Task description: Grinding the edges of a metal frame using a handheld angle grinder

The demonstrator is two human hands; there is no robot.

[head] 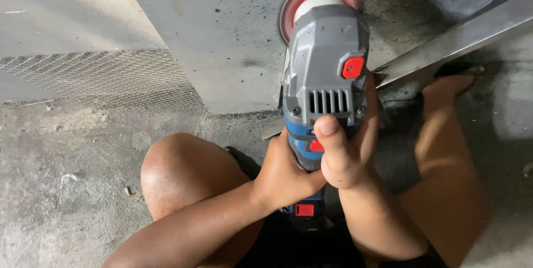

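Two bare hands grip a grey and blue angle grinder (325,79), held upright in the middle of the view above the person's lap. Left hand (283,176) wraps its fingers tight around the lower blue handle. Right hand (344,157) clasps the body from the other side, thumb (327,132) pressed on the front near a red switch. A red-rimmed disc (294,1) sits at the far end, over a flat metal sheet (222,46) lying on the concrete floor (72,190). Wire mesh (100,76) lies to the left, a metal bar (461,37) to the right.
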